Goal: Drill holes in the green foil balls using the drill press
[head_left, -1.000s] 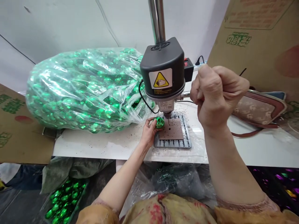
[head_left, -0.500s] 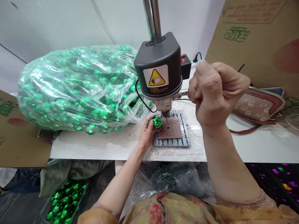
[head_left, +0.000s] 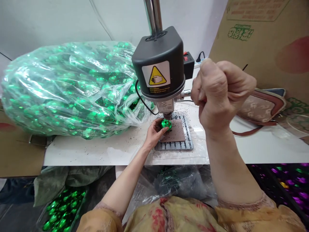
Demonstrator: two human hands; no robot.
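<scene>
Between the thumb and fingers of my left hand (head_left: 154, 132) is a shiny green faceted ball (head_left: 166, 124). It sits just under the chuck of a small black bench drill press (head_left: 158, 64), over a brown square board (head_left: 177, 131) on the slotted metal base (head_left: 189, 137). The ball hides the drill bit, so I cannot tell whether they touch. My right hand (head_left: 222, 93) is raised on the right of the drill head, its fingers closed in a fist around the feed handle (head_left: 185, 93), most of which the hand hides.
A large clear bag (head_left: 72, 90) of green balls lies on the left of the white table (head_left: 96, 153). Below stands a clear bin (head_left: 80, 206) of green balls. A bag with a brown strap (head_left: 263, 106) and a cardboard box (head_left: 265, 48) stand at right. Dark shavings lie scattered around the base.
My left hand has brought the green ball rightward from beside the drill bit to under the chuck. The right hand keeps its grip on the handle. The whole view has shifted slightly.
</scene>
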